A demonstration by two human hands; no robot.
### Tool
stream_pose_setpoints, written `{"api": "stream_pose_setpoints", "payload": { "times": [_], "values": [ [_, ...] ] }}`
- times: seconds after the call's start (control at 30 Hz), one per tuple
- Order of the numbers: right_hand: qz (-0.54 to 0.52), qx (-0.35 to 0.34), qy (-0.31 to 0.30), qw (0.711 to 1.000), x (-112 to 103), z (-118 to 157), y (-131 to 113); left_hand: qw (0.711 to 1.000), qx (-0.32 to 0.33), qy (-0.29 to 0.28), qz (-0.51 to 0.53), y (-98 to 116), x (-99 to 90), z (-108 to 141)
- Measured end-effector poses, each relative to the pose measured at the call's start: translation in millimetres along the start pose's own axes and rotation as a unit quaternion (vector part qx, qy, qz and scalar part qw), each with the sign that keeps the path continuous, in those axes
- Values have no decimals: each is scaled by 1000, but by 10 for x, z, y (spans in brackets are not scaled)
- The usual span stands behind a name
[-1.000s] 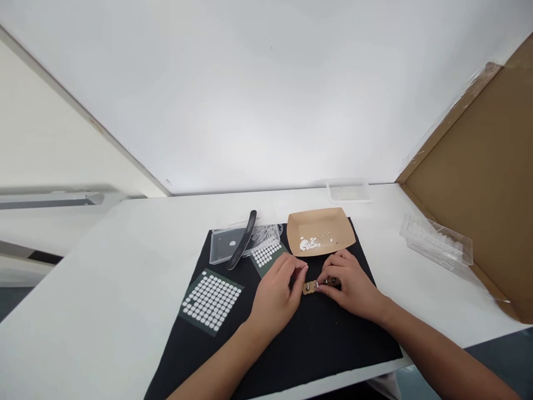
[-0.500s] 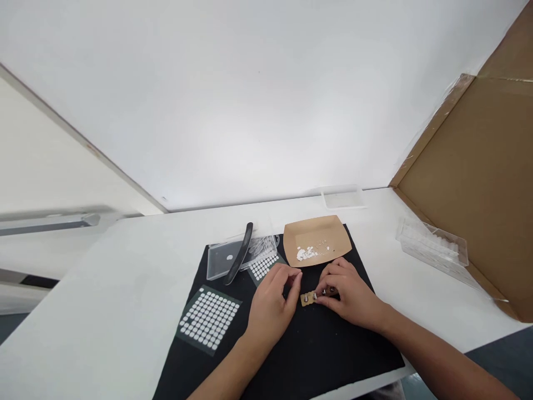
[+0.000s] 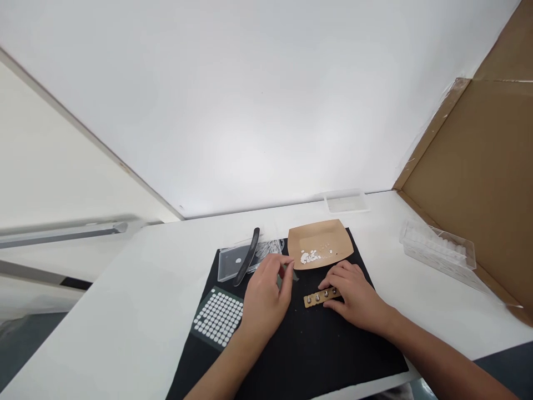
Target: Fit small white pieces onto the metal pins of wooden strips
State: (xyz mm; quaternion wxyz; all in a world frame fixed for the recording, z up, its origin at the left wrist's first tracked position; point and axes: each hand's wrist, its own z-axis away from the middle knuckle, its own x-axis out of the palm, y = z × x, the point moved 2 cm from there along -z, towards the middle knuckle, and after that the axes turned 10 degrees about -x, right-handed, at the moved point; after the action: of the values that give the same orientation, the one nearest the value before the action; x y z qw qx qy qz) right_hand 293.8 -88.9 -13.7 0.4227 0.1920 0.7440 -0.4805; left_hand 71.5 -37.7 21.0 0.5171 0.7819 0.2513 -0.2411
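Observation:
My left hand (image 3: 268, 291) is raised over the black mat (image 3: 308, 355), thumb and forefinger brought together at the tips; anything between them is too small to make out. Around the right end of a narrow tan strip (image 3: 313, 300) bearing several small metal pieces, my right hand (image 3: 350, 289) rests with thumb and fingers on either side. A brown paper tray (image 3: 297, 239) with white bits in it sits just beyond both hands. Left of my left hand lies a dark green sheet with rows of white round dots (image 3: 220, 316).
A black curved file (image 3: 247, 256) lies across an open clear case (image 3: 227, 266) holding clear pieces. At the back stands a shallow clear tray (image 3: 346, 203). Right of the mat is a clear box (image 3: 437, 247), beside a cardboard panel (image 3: 483, 183).
My right thumb and fingers have spread apart, showing more of the strip and its metal pieces. My left hand now covers the smaller dotted sheet. The whole view has shifted slightly.

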Motion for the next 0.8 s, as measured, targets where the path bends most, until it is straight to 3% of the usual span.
{"api": "stream_pose_setpoints", "payload": {
  "times": [0.23,0.37,0.5,0.67,0.8],
  "values": [
    [0,17,0,1000,-6,0,13,992,64,-63,-88,-80,228,-648],
    [-9,25,6,1000,-29,-1,47,986,72,-100,-108,-117,308,-825],
    [-4,28,9,1000,-58,11,68,983,77,-134,-103,-130,195,-808],
    [2,20,3,1000,-82,12,67,989,41,-102,-98,-235,-91,-659],
    [5,25,-1,1000,-83,12,70,983,71,-102,-137,-408,-290,-491]
  ]
}}
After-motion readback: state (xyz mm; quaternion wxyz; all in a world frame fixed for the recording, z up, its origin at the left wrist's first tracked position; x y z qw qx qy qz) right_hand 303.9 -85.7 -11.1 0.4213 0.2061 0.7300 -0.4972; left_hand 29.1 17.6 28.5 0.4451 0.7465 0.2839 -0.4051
